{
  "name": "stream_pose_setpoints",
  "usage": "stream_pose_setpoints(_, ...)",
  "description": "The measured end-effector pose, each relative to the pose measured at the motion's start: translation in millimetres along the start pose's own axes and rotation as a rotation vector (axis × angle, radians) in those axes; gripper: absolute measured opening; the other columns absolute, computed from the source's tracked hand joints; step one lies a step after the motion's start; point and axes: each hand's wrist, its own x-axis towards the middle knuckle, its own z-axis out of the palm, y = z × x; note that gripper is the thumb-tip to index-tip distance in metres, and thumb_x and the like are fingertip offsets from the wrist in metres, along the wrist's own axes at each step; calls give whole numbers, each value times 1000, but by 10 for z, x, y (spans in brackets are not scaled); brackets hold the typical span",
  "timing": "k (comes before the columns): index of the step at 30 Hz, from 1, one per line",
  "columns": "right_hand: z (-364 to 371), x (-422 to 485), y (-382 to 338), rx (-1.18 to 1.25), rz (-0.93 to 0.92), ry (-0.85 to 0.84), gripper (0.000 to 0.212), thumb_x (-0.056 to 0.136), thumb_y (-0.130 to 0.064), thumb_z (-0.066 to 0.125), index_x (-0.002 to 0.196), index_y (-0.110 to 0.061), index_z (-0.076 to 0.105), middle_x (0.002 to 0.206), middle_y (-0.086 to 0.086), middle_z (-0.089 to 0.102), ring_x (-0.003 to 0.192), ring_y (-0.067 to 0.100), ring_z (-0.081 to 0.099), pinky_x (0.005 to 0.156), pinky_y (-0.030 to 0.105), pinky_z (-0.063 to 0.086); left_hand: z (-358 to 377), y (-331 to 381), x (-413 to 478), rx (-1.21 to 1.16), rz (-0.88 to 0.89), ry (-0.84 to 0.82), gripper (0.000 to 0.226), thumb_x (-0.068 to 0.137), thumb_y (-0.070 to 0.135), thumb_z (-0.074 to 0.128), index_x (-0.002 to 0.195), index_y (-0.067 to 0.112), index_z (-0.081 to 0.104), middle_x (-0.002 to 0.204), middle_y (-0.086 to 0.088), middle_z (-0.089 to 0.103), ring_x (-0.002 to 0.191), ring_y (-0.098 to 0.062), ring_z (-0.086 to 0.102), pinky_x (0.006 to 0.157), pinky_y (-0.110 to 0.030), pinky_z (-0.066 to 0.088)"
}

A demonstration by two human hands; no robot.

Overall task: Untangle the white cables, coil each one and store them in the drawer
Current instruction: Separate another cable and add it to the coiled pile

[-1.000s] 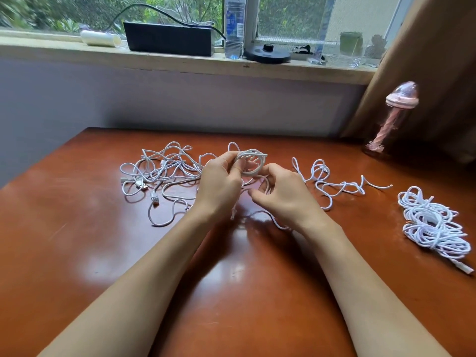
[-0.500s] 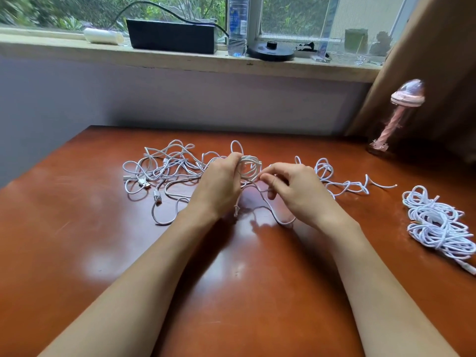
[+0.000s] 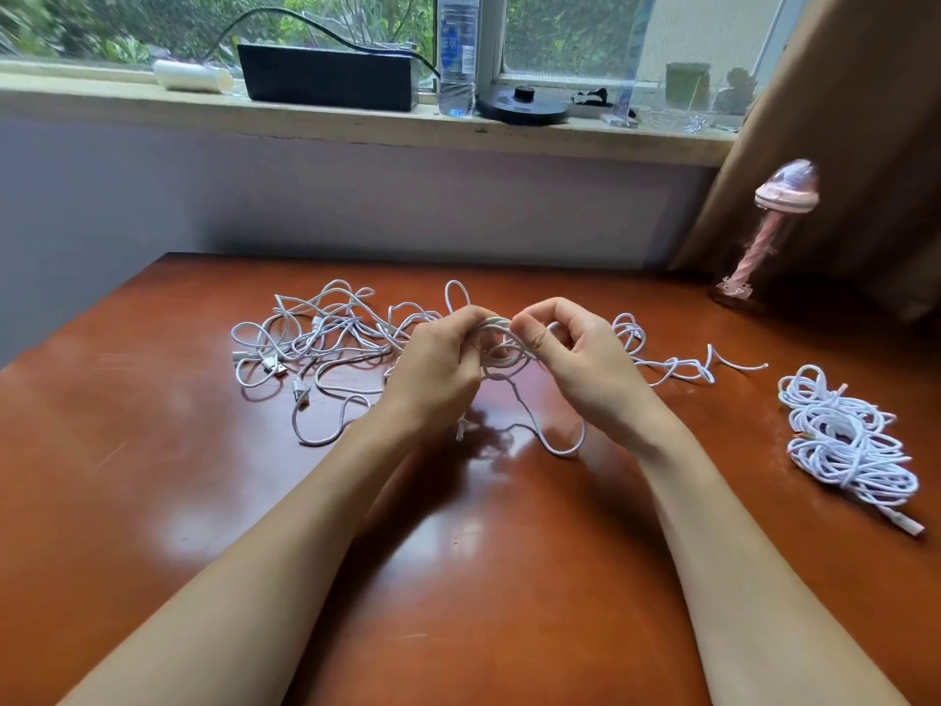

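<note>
A tangle of white cables (image 3: 326, 343) lies on the brown wooden table (image 3: 153, 476), spreading left of my hands, with several plug ends showing. My left hand (image 3: 438, 364) grips a small coil of white cable (image 3: 501, 349) held just above the table. My right hand (image 3: 575, 359) pinches the same cable at the coil's right side, thumb and fingers curled round it. A loose stretch of that cable (image 3: 682, 366) trails right across the table, and a loop (image 3: 555, 440) hangs down in front. No drawer is in view.
A bundle of coiled white cables (image 3: 850, 440) lies near the table's right edge. A pink bottle-like ornament (image 3: 764, 231) stands at the back right by a brown curtain. The windowsill behind holds a black box (image 3: 326, 76), a water bottle (image 3: 455, 53) and small items.
My right hand has moved back in to the coil and pinched the cable against it. The coil in my left hand has turned and the loose cable on the right has shortened slightly.
</note>
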Motion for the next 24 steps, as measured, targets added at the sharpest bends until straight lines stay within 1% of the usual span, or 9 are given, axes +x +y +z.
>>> stream_pose_setpoints(3,-10,-5,-21,47,-31,39,12,99,-31,63,91,-22,64,59,-12,42,55,4,35,52,17,31,4,12,-13,-14,14,-67,29,90,3,48,104,17,69,81,12,71,78,-7,69,75,-30,56)
stream_pose_setpoints(7,-11,8,-39,110,-49,127,22,98,-34,64,91,-12,65,67,-11,61,63,4,53,62,20,46,27,19,-27,67,91,-108,34,87,-6,47,103,16,67,77,11,69,72,-8,66,72,-36,56)
stream_pose_setpoints(11,-8,3,-72,236,-21,129,24,101,-32,57,93,-10,63,59,-12,56,56,10,46,55,22,41,67,77,-31,45,108,-88,21,93,6,47,99,16,65,76,7,67,65,-11,66,66,-38,55)
stream_pose_setpoints(13,-11,-9,-91,268,-30,85,20,103,-27,55,95,-11,63,62,-13,60,58,7,50,57,18,43,68,85,-27,-4,77,-69,20,97,7,47,100,17,64,75,3,67,59,-12,67,62,-40,55)
stream_pose_setpoints(14,-17,-8,-92,271,-44,63,16,102,-25,57,97,-12,64,66,-12,60,61,8,51,60,17,43,67,88,-28,-30,56,-54,21,99,5,47,103,18,63,76,0,68,56,-12,67,61,-40,56)
stream_pose_setpoints(16,-46,-3,-69,228,-67,16,8,98,-20,66,105,-16,65,74,4,49,67,14,45,64,20,40,64,99,-27,-75,-3,-17,23,101,1,48,112,17,60,79,-6,70,54,-13,68,60,-40,57)
stream_pose_setpoints(19,-63,2,-13,178,-64,-52,33,89,-6,75,117,-17,61,79,9,42,70,14,41,66,20,41,48,122,-12,-234,-128,18,21,102,0,48,115,17,46,86,-10,69,52,-25,68,54,-40,57)
stream_pose_setpoints(22,-30,18,39,79,-90,-38,46,81,-10,84,116,-27,59,89,8,46,70,7,47,71,18,43,27,140,-3,-369,-180,23,17,104,2,47,111,16,38,87,-16,70,51,-34,66,51,-39,56)
stream_pose_setpoints(24,-6,31,83,10,-107,-1,49,77,-14,87,111,-35,58,96,5,45,73,7,48,75,23,45,18,160,-3,-419,-178,-2,17,106,5,46,106,21,40,87,-23,70,51,-34,65,51,-39,56)
